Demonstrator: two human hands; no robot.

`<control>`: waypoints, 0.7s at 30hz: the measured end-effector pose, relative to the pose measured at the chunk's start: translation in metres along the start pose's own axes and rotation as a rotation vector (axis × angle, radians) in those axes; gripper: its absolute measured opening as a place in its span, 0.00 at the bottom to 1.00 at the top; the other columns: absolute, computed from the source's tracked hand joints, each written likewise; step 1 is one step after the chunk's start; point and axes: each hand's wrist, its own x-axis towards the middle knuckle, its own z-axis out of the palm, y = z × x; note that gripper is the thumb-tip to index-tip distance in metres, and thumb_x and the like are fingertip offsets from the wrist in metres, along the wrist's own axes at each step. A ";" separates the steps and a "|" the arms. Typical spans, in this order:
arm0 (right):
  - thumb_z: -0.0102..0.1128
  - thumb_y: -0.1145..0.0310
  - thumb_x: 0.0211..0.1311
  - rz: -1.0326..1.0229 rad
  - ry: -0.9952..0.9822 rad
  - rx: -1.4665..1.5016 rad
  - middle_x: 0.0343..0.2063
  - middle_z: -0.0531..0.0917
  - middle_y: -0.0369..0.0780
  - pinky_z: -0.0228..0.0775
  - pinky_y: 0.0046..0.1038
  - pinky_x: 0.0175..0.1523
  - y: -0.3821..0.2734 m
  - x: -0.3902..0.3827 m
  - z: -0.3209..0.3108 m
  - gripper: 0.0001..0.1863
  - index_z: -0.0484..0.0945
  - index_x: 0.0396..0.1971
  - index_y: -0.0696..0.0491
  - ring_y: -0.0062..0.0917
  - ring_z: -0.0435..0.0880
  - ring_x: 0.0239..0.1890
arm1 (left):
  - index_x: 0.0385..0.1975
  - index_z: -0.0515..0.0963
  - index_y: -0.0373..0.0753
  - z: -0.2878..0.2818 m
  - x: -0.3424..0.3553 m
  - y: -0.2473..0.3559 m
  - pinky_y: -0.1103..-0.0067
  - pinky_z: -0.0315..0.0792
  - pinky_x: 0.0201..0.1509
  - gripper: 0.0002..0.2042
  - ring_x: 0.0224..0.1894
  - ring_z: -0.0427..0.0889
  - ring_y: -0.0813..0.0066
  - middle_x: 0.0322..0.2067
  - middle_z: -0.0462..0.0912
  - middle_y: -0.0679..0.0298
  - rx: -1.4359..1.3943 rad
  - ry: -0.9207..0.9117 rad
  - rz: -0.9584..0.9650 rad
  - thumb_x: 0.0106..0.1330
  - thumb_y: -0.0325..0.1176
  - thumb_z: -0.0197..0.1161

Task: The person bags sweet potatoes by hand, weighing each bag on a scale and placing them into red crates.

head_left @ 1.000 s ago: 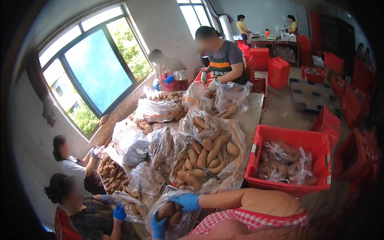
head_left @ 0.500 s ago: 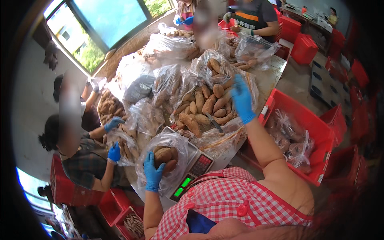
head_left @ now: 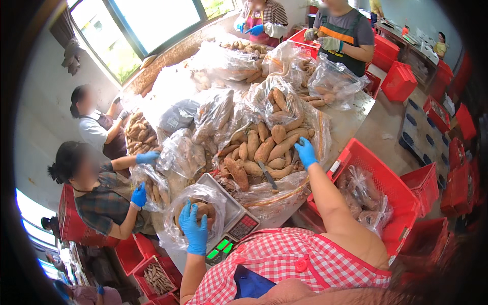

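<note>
My left hand point(head_left: 194, 229), blue-gloved, rests with fingers spread against sweet potatoes in an open plastic bag point(head_left: 173, 211); the bag sits on a scale point(head_left: 234, 203) with green displays. My right hand point(head_left: 306, 151), also gloved, has its fingers apart at the right side of a heap of loose sweet potatoes point(head_left: 264, 147) on torn plastic. A knife point(head_left: 267, 175) lies across that heap's lower part, its handle toward me.
Bulging bags point(head_left: 218, 61) cover much of the table point(head_left: 356, 122). A red crate point(head_left: 406, 203) of tied bags stands at my right, beside more crates and a plastic pallet point(head_left: 424, 142). Co-workers stand at the left point(head_left: 96, 198) and far side point(head_left: 345, 35).
My right hand has left the bag and moved up and right to the heap. My left hand stays at the bag. The view has tilted down, showing the scale.
</note>
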 end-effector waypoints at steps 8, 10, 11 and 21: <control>0.59 0.48 0.61 0.864 -0.048 0.085 0.27 0.81 0.43 0.73 0.30 0.31 -0.015 0.055 0.037 0.29 0.76 0.44 0.63 0.27 0.78 0.25 | 0.45 0.79 0.37 -0.006 0.015 0.095 0.66 0.66 0.60 0.17 0.56 0.72 0.54 0.53 0.75 0.52 -0.071 0.132 -0.030 0.53 0.21 0.63; 0.58 0.48 0.61 0.803 -0.094 -0.016 0.29 0.82 0.44 0.74 0.31 0.33 -0.029 0.043 0.029 0.29 0.76 0.44 0.63 0.29 0.79 0.26 | 0.43 0.80 0.36 0.001 0.015 0.111 0.69 0.68 0.58 0.15 0.52 0.75 0.55 0.50 0.78 0.54 -0.157 0.124 -0.021 0.54 0.20 0.63; 0.58 0.52 0.63 0.501 -0.054 0.016 0.33 0.81 0.44 0.74 0.30 0.37 -0.034 0.030 0.020 0.27 0.75 0.46 0.63 0.28 0.79 0.31 | 0.43 0.80 0.36 0.003 0.019 0.117 0.69 0.68 0.58 0.15 0.52 0.75 0.55 0.50 0.78 0.54 -0.148 0.121 -0.029 0.54 0.20 0.63; 0.64 0.70 0.58 -0.465 -0.630 0.043 0.50 0.78 0.41 0.74 0.29 0.49 -0.127 -0.097 -0.055 0.19 0.76 0.51 0.55 0.29 0.79 0.46 | 0.59 0.66 0.33 0.114 0.074 0.158 0.71 0.72 0.54 0.22 0.49 0.79 0.63 0.51 0.77 0.54 -1.806 -0.620 -0.873 0.70 0.39 0.53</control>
